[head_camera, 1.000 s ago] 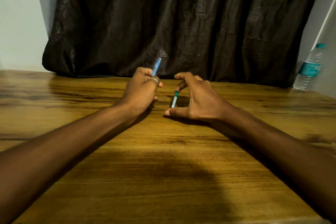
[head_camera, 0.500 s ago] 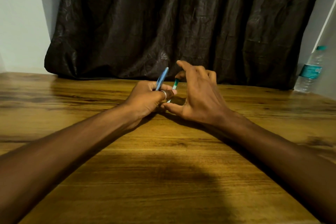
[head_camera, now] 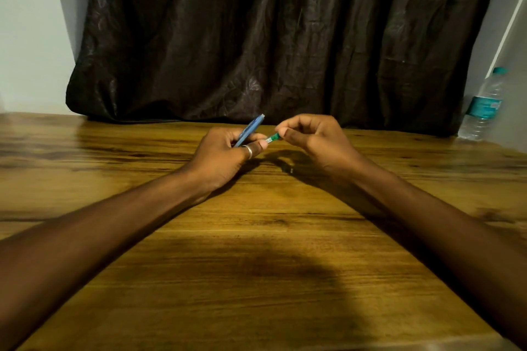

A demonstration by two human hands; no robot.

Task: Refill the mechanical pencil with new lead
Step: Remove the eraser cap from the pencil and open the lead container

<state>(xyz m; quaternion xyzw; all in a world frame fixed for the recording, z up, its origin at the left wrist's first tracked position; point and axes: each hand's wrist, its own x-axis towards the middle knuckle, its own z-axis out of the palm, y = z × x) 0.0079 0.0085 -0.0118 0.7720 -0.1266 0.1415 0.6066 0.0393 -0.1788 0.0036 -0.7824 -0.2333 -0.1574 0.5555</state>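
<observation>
From the head view, the left hand closes its grip round the blue mechanical pencil, whose free end slants up and away above the wooden bench. Just beside it the right hand pinches a small green lead tube between thumb and fingertips — its pale end nearly touching the left thumb. A water bottle stands far right by the dark curtain.

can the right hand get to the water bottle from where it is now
Probably not at once. The right hand is pinching a small green piece, so it isn't free. The path across the table to the bottle looks unobstructed.
</observation>
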